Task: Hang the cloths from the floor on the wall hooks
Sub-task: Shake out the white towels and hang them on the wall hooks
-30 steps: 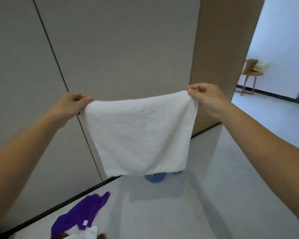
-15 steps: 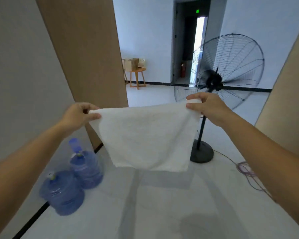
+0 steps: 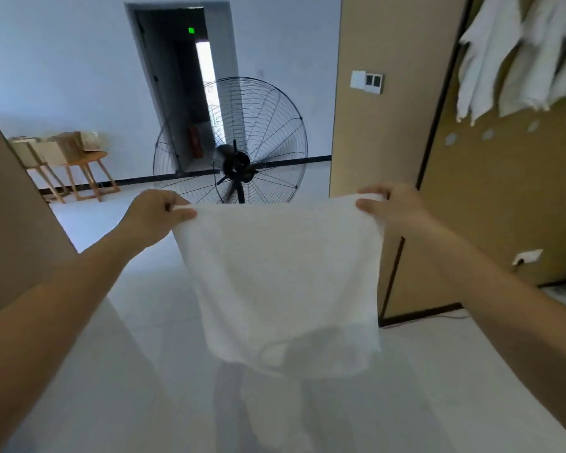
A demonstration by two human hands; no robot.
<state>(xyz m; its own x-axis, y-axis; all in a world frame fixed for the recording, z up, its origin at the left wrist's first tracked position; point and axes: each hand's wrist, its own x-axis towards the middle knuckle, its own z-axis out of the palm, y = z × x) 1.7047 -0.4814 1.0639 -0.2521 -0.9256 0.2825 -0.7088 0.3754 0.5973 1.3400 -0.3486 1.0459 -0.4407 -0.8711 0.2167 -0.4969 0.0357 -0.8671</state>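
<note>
A white cloth (image 3: pixel 281 276) hangs spread out in front of me, held by its two top corners. My left hand (image 3: pixel 156 217) pinches the left corner and my right hand (image 3: pixel 389 207) pinches the right corner. On the tan wall panel at the upper right, several white cloths (image 3: pixel 517 57) hang in a bunch. Below them runs a row of small round wall hooks (image 3: pixel 487 135) with nothing on them.
A large black standing fan (image 3: pixel 236 148) stands straight ahead behind the cloth, its base hidden. A dark doorway (image 3: pixel 183 93) opens behind it. A wooden stool with a cardboard box (image 3: pixel 62 152) stands at the far left. A wall socket (image 3: pixel 528 256) sits low on the right panel.
The view has swung right from the grey wall and the cloths on the floor, past water bottles, to the fan and the hook wall. Both hands kept hold of the white cloth.
</note>
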